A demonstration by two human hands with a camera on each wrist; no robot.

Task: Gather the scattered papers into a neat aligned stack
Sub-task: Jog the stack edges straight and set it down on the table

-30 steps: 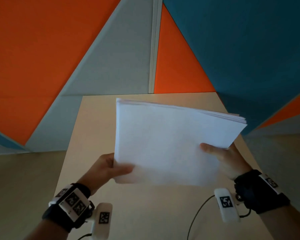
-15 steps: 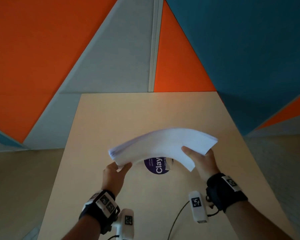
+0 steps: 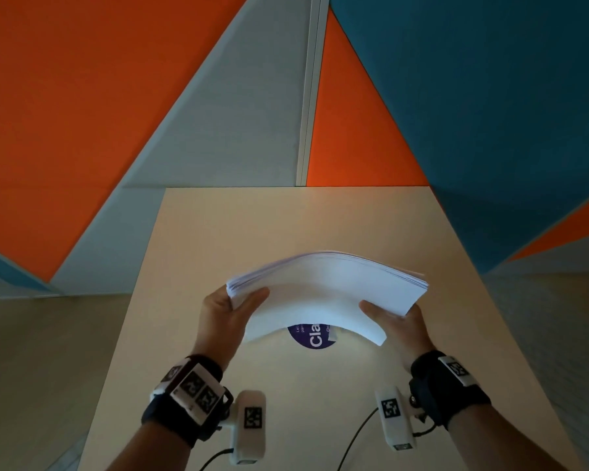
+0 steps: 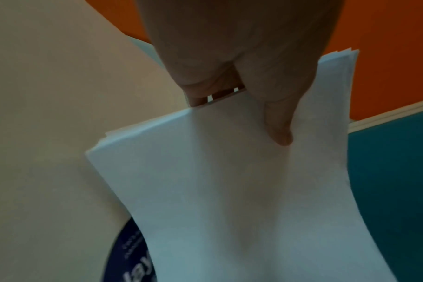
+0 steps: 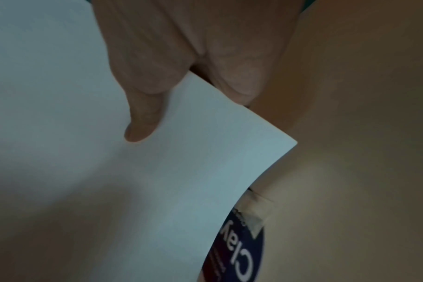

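Observation:
A stack of white papers [image 3: 323, 294] hangs in the air over the middle of the beige table [image 3: 218, 232], bowed upward between both hands. My left hand [image 3: 232, 307] grips its left edge, thumb on top, fingers underneath. My right hand [image 3: 395, 317] grips its right edge the same way. In the left wrist view the thumb [image 4: 278, 118] presses on the top sheet of the stack [image 4: 229, 190], whose edges sit slightly uneven. In the right wrist view the thumb [image 5: 143, 122] lies on the stack [image 5: 109, 171] near a corner.
A round dark blue sticker [image 3: 312, 338] with white lettering lies on the table under the stack, also seen as the sticker [image 5: 242, 253]. Orange, grey and teal wall panels [image 3: 218, 96] stand behind the table's far edge. Cables [image 3: 354, 440] trail from the wrist cameras.
The stack has gone from upright in front of me to lying nearly flat and low over the table, bowed upward. Both hands have come down and closer together with it.

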